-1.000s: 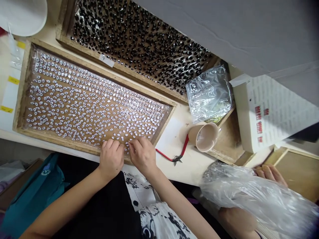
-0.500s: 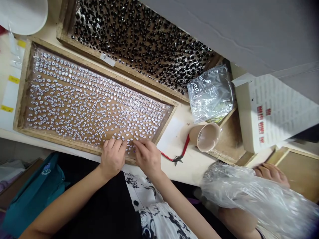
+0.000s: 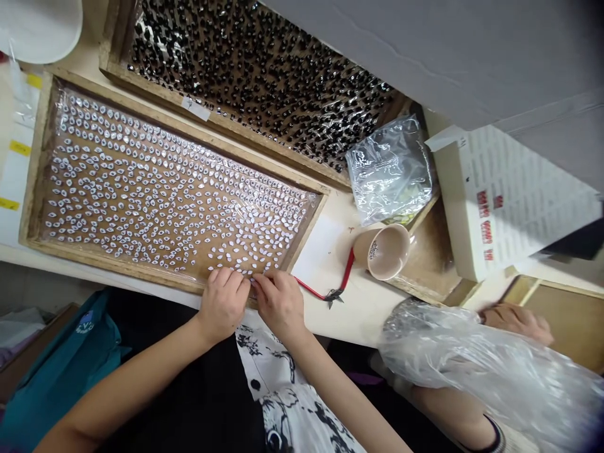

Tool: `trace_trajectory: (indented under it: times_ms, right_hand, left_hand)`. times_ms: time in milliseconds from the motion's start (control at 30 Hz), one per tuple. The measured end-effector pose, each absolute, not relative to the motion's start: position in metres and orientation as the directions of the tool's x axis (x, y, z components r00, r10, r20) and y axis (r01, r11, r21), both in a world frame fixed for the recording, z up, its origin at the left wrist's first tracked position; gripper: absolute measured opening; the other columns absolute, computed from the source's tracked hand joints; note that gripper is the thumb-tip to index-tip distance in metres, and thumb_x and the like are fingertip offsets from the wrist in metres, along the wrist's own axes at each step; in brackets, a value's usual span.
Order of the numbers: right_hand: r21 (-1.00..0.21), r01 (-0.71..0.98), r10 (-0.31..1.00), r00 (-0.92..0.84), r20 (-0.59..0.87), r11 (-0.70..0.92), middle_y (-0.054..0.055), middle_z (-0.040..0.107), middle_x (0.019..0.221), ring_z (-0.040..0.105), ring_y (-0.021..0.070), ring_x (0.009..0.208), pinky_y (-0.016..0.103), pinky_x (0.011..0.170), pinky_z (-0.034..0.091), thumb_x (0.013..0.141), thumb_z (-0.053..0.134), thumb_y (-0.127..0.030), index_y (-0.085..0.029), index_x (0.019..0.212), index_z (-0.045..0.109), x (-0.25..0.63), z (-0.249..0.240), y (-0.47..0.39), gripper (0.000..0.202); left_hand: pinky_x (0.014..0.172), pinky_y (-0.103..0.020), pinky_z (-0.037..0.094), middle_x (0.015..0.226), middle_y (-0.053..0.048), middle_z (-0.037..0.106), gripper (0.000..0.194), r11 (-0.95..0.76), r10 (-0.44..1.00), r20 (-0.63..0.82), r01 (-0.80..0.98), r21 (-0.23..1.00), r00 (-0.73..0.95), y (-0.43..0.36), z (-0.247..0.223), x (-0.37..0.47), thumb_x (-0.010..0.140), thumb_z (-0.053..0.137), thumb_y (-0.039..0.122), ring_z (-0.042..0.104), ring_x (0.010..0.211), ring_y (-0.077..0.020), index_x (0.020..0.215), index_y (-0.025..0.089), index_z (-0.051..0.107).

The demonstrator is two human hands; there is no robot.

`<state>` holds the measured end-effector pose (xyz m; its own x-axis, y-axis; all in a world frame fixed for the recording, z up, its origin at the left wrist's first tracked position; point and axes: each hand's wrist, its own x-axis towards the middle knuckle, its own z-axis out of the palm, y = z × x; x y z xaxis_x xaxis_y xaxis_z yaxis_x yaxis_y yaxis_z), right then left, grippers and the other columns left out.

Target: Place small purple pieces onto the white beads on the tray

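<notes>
The bare left hand [image 3: 224, 301] and the bare right hand [image 3: 282, 305] rest side by side over the near edge of a shallow wooden tray [image 3: 306, 234] lined with clear plastic, toward its near right corner. The left hand's fingers are curled close together, its thumb hidden. The right hand's thumb and forefinger point toward them, tips close together; whether either hand clamps a piece is too small to tell.

Small white leaf-shaped pieces [image 3: 165, 195] with dark dots cover much of the tray, set in rows along its far edge and looser toward the near one; plainer white ones cluster near the right edge.

Beyond the far edge stands a second wooden tray [image 3: 274, 148] full of glossy black pieces. Red-handled metal cutters [image 3: 334, 296] lie on the cream-coloured desk [image 3: 349, 319], near its front edge, beside a beige cup [image 3: 395, 251]. Farther right, a co-worker's hand [image 3: 518, 322] rests behind a crumpled clear plastic sheet [image 3: 491, 371].
</notes>
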<state>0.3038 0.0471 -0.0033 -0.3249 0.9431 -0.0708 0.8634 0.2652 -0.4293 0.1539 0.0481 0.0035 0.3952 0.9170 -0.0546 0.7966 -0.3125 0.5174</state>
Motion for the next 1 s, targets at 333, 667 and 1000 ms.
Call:
trace_trajectory:
  times_ms: [333, 667, 1000]
  right_hand:
    - [-0.490, 0.855, 0.972, -0.228, -0.062, 0.170, 0.006, 0.056, 0.083, 0.049, 0.0179, 0.075, 0.032, 0.069, 0.040, 0.088, 0.048, -0.016, -0.016, 0.089, 0.062, 0.310, -0.004, 0.047, 0.014]
    - [-0.441, 0.876, 0.952, -0.278, -0.126, 0.197, 0.007, 0.056, 0.081, 0.049, 0.0186, 0.074, 0.033, 0.068, 0.039, 0.089, 0.045, -0.016, -0.015, 0.084, 0.061, 0.309, -0.005, 0.049, 0.017]
    - [-0.414, 0.895, 0.976, -0.209, -0.062, 0.165, 0.007, 0.055, 0.081, 0.048, 0.0191, 0.073, 0.033, 0.067, 0.039, 0.089, 0.046, -0.015, -0.015, 0.084, 0.061, 0.303, -0.006, 0.059, 0.016]
  left_hand:
    - [0.065, -0.036, 0.033, 0.070, -0.006, 0.051, 0.018, -0.334, 0.912, -0.058, 0.817, 0.469, 0.406, 0.047, -0.003, 0.165, 0.085, 0.045, 0.012, 0.042, 0.072, -0.0210, 0.072, 0.014, 0.058]
    - [0.066, -0.036, 0.033, 0.068, -0.006, 0.049, 0.019, -0.317, 0.920, -0.061, 0.826, 0.466, 0.387, 0.045, -0.004, 0.168, 0.084, 0.045, 0.010, 0.041, 0.071, -0.0206, 0.068, 0.014, 0.056]
    - [0.066, -0.036, 0.033, 0.069, -0.006, 0.050, 0.016, -0.271, 0.936, -0.069, 0.831, 0.486, 0.345, 0.050, 0.001, 0.163, 0.082, 0.048, 0.011, 0.041, 0.071, -0.0208, 0.069, 0.014, 0.056]
